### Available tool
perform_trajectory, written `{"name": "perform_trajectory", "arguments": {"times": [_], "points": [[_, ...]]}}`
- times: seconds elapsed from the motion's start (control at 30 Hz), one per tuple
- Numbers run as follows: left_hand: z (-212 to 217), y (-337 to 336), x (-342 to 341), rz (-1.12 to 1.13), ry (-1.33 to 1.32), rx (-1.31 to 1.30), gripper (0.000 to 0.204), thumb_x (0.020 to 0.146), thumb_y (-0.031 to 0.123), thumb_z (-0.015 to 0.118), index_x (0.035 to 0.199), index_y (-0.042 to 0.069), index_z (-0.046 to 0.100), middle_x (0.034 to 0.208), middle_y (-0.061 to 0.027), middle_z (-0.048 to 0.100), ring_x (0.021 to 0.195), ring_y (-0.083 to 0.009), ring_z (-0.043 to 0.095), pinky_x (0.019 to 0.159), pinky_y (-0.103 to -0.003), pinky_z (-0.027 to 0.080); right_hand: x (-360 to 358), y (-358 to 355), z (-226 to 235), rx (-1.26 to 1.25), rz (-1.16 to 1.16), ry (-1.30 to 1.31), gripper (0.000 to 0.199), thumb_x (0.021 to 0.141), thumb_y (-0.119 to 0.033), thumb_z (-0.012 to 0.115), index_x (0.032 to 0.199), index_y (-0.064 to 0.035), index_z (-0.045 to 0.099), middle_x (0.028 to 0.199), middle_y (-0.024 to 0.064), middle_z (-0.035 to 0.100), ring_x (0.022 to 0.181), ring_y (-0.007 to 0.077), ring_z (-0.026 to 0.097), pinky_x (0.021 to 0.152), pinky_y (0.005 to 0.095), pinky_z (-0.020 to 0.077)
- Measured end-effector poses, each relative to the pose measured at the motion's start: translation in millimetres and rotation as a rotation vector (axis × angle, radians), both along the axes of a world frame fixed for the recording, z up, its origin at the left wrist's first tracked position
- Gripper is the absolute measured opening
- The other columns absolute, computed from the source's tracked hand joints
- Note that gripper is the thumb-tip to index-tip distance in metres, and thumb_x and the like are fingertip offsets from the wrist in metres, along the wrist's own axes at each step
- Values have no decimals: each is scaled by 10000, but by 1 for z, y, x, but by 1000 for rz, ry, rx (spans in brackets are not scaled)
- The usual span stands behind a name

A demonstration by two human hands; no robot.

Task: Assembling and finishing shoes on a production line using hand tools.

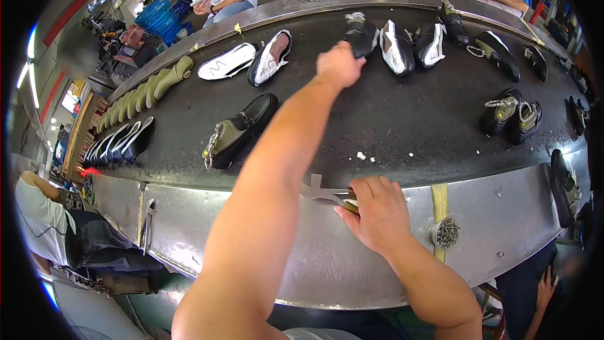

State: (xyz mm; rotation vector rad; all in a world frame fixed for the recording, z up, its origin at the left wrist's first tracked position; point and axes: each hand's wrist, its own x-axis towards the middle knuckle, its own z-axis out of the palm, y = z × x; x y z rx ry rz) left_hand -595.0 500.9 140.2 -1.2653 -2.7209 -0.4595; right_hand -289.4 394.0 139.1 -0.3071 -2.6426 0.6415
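My left hand (340, 63) reaches far across the black conveyor belt (377, 119) and grips a black shoe (361, 33) at its heel end. My right hand (376, 209) rests on the steel edge of the bench (503, 214), closed on a small tool with a metal claw head (318, 189) that sticks out to the left. A black loafer with a chain trim (238, 131) lies on the belt to the left of my left forearm.
Several more shoes lie along the belt: white and black ones (270, 56), black-and-white ones (396, 47), chain-trimmed black pairs (511, 112) at right. Green shoe lasts (141, 94) line the left. A small cup of nails (447, 233) sits on the steel edge. Other people sit around the belt.
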Motion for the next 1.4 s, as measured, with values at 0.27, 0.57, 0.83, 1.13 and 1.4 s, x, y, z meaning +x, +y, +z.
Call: {"name": "perform_trajectory", "arguments": {"times": [0.27,0.57,0.83,1.13,1.4], "points": [[27,-163,-133,459,-211,-55,821,863,681,571,1372,38,597,1654,-197,167,1528,-444,-57,1161,-692,67,-17,-17,-2,-30,49,-2,442,754,-297,807,1072,-56,616,1023,103,634,976,310,584,845,460,438],[-9,-149,-141,303,-286,-171,1084,683,838,634,1292,-59,623,1371,-259,569,1306,-377,515,1086,-408,410,-16,-25,-1,21,-43,-11,437,724,-225,822,1053,-41,602,1012,117,638,954,324,579,847,447,432],[21,-141,-113,387,-230,148,991,727,805,648,1150,-91,692,1161,-252,686,1117,-345,633,943,-387,506,-19,-30,-1,37,-39,-19,445,742,-251,812,1069,-30,606,1014,133,641,956,326,580,853,445,435],[110,-356,59,26,-357,388,677,782,532,799,1208,16,695,1294,-252,476,1185,-349,532,978,-406,475,-21,-25,-11,70,5,74,419,752,-256,799,1050,-22,621,980,129,648,943,335,597,835,446,453],[36,-623,202,327,-249,277,639,733,440,848,1131,-38,703,1385,-311,415,1301,-446,446,1095,-481,376,-27,-39,-17,122,3,128,398,787,-275,781,1061,-32,625,1006,137,650,980,342,596,873,454,456]]}}
